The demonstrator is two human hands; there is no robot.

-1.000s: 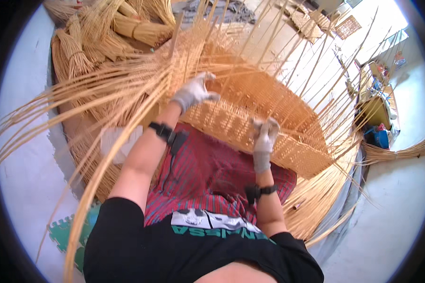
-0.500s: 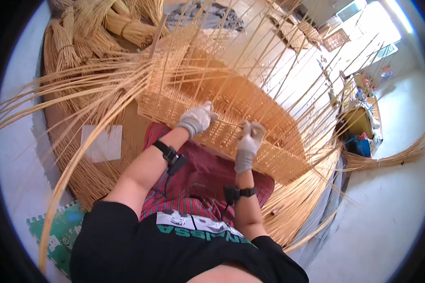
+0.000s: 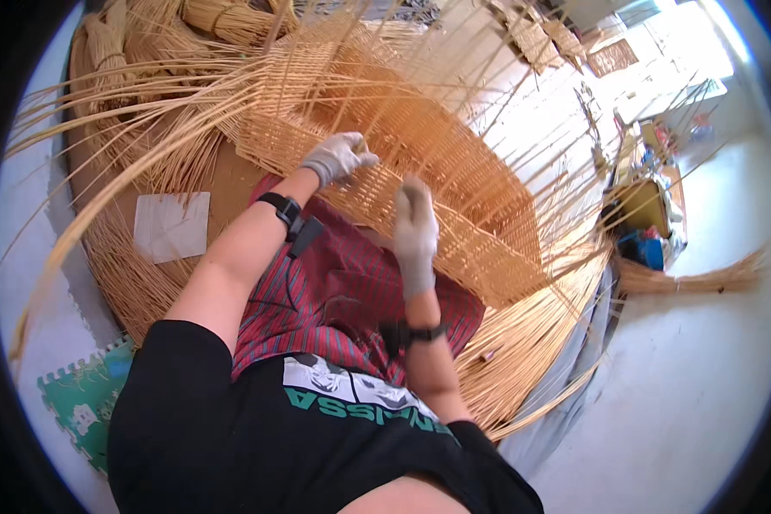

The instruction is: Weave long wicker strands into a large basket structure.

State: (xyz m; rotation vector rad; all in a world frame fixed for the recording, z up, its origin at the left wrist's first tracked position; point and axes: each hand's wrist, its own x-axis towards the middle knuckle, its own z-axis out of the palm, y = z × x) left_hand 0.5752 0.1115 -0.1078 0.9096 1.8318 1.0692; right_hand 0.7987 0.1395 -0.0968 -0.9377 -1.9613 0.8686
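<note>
The gloved left hand [image 3: 338, 157] has shifted to the woven panel's [image 3: 454, 197] upper edge, fingers closed on a reed stake [image 3: 364, 120]. The right hand [image 3: 415, 227] has lifted off, loosely curled, holding nothing visible. Weaving continues on the lap.

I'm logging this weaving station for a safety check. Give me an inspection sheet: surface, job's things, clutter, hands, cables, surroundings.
Surface: round board under the work, on a pale floor.
Job's things: half-woven wicker basket, its loose stakes fanning outward.
Clutter: white paper sheet on the board; cane bundles at the far edge.
Hands: gloved left hand closed on the weave; gloved right hand raised by the basket wall, grip unclear.
Cables: thin lead at the left wristband.
Surroundings: green foam mat; blue container at right; more wickerwork beyond.
</note>
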